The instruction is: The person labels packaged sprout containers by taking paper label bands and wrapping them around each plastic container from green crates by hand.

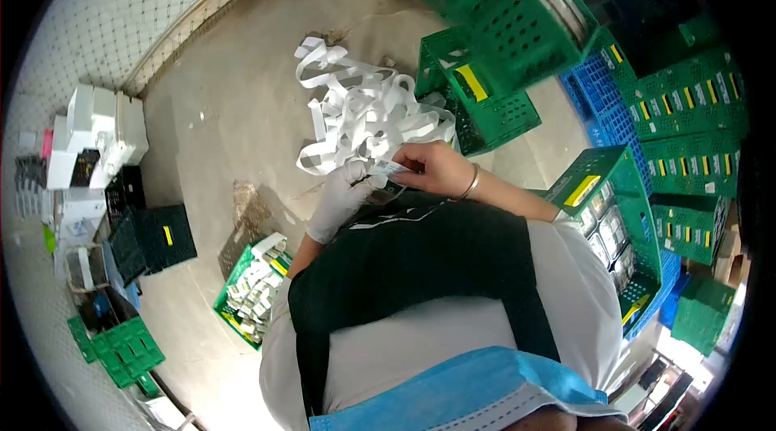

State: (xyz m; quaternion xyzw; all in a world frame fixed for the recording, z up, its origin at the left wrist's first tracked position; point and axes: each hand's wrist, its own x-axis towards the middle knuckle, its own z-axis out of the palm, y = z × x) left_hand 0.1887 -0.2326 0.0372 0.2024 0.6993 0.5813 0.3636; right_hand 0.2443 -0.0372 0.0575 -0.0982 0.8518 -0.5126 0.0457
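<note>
My left hand [341,198], in a white glove, is closed at my waist around what looks like a small clear plastic pack [390,192]; the fingers partly hide it. Close beside it, my bare right hand [440,168] pinches a small white printed label [388,166] between thumb and fingers. The label lies just over the pack; whether they touch I cannot tell. Beyond both hands, a tangled heap of white label backing strip [364,111] covers part of the floor.
A green crate [230,269] of small white items stands at left. To the right, another green crate [647,245] holds clear packs. Green crates [485,128] stand ahead, one [517,35] blurred; stacked crates [687,164] line the right side. A black crate [166,233] is far left.
</note>
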